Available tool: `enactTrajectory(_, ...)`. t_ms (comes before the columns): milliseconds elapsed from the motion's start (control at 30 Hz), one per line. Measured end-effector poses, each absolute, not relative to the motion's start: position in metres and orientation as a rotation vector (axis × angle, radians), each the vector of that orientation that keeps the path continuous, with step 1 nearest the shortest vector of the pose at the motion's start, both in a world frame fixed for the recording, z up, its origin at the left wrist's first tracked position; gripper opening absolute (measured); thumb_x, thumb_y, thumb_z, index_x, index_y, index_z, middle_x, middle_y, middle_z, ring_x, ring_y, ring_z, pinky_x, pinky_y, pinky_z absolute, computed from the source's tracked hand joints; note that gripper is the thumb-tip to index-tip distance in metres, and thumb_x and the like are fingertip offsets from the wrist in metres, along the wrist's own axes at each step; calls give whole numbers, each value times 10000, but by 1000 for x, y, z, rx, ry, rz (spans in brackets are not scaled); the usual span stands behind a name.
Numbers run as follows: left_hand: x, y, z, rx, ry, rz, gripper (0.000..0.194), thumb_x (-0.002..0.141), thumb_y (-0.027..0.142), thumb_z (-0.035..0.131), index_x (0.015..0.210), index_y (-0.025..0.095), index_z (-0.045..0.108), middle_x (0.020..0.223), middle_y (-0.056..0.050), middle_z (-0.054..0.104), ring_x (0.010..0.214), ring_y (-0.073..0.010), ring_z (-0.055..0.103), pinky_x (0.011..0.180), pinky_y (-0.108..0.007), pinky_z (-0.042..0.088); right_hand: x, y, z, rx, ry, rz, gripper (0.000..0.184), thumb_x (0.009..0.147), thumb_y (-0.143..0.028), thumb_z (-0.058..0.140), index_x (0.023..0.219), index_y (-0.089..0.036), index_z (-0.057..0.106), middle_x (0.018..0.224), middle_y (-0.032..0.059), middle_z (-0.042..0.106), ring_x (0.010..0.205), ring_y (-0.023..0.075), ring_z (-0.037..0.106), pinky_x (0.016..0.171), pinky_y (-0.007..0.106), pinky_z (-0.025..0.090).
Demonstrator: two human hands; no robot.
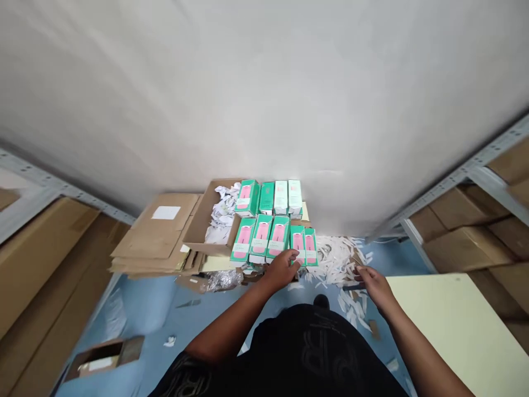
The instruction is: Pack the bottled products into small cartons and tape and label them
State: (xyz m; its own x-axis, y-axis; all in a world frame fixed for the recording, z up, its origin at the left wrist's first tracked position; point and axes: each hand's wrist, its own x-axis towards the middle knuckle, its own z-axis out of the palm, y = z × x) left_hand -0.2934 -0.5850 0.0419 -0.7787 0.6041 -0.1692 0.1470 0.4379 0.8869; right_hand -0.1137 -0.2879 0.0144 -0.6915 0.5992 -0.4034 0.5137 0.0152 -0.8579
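Note:
Green-and-pink product boxes (260,238) stand in rows by the wall, several of them side by side. My left hand (281,270) is at the front row, its fingers curled against the lower left edge of a smaller green box (298,242). A matching small green box (311,246) stands just to its right. My right hand (375,285) is held apart on the right, thumb and fingers pinched together. What is between them, if anything, I cannot make out. A dark narrow item (354,286) shows just below those fingers; whether it is held is unclear.
An open carton (199,234) with crumpled paper (223,212) sits left of the boxes. Flattened cardboard (142,237) is stacked farther left. Paper strips (336,259) litter the blue floor. A pale yellow board (450,314) lies at right, and shelves of cartons (467,248) flank both sides.

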Motion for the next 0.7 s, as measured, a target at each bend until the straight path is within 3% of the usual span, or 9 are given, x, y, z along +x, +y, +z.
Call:
enactTrajectory(100,-299,-583,39,439,2289,1234,524,889,447,667,1362,223,634,1369,-139,693,1260,-323,653,1001,-388,518,-168,-289,-1,-1079,-2310,1955,460,784,-615,648,922,-187,744,971,107,792,838,256,749,685,323,538)
enactTrajectory(267,-301,-558,37,306,2333,1146,620,841,536,715,1366,218,628,1329,-141,716,1243,-365,660,1022,-418,497,-249,-313,-30,-929,-2418,2368,381,804,-523,693,1015,-205,707,1016,91,768,784,212,733,629,288,522)
enactTrajectory(367,-298,-534,32,135,2326,1022,783,817,589,723,1443,148,558,1377,-211,679,1314,-397,618,1071,-442,468,-281,-329,-49,-941,-2539,2437,371,814,-465,720,1098,-233,668,948,57,747,765,210,728,609,284,523)
enactTrajectory(467,-295,-512,23,-19,2379,894,922,799,593,725,1532,104,456,1475,-260,597,1403,-423,543,1123,-465,432,-298,-337,-64,-878,-2627,2470,334,824,-466,714,1049,-227,654,847,32,715,716,200,702,606,289,528)
enactTrajectory(700,-278,-500,14,56,2555,786,786,811,434,718,1490,86,531,1553,-281,505,1441,-451,487,1178,-541,392,-309,-337,-74,-850,-2678,2473,354,818,-440,665,1088,-214,627,891,49,724,679,189,690,621,307,546)
